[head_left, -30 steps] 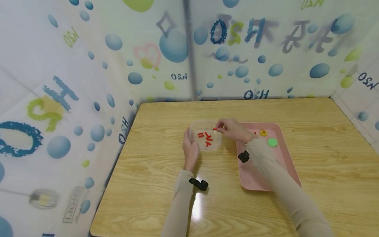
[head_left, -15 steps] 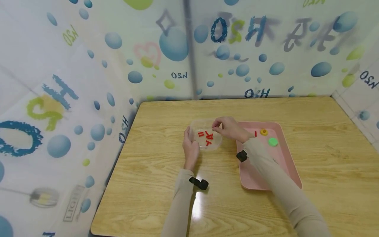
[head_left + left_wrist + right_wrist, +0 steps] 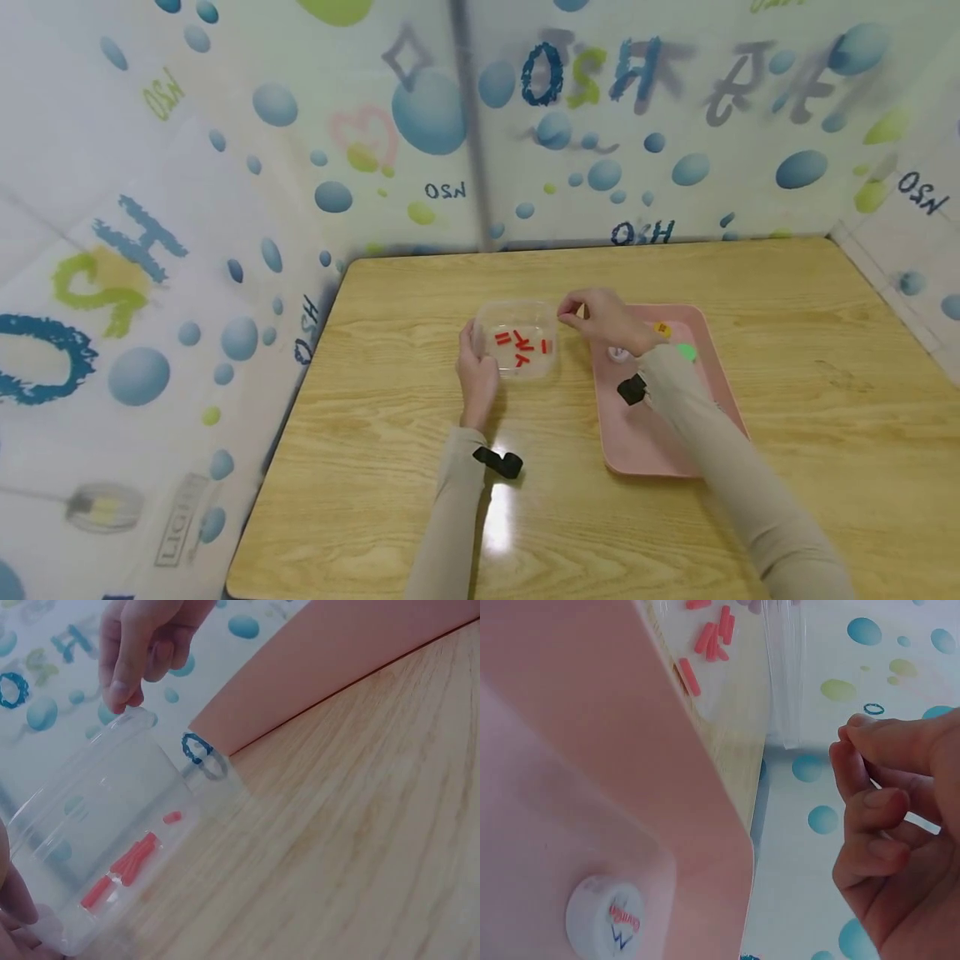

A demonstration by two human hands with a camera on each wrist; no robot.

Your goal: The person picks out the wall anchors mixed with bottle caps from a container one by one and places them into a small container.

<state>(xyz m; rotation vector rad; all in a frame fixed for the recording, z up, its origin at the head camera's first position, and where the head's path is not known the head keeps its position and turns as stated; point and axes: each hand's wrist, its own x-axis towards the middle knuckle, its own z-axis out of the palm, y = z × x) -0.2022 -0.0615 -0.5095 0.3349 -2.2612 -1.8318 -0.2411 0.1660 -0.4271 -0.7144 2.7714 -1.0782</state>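
Observation:
A clear plastic container [image 3: 517, 310] stands on the table, gripped at its left side by my left hand [image 3: 477, 379]. Several short red sticks [image 3: 502, 339] lie scattered on its bottom, with a single red stick [image 3: 544, 346] apart near the right wall. Just off the container's right rim is my right hand [image 3: 603, 318]. In the right wrist view, the thumb and forefinger of the right hand [image 3: 892, 817] meet at their tips, with the other fingers curled and nothing seen between them.
A pink tray [image 3: 622, 442] lies right of the container, partly under my right forearm. In it are a white bottle cap [image 3: 604, 919], a yellow button [image 3: 662, 329] and a green disc [image 3: 686, 352]. A patterned curtain [image 3: 600, 150] hangs behind the wooden table [image 3: 352, 417].
My right hand has let go of a red stick, which now lies in the container, and has drawn back to the right. The left hand keeps its hold.

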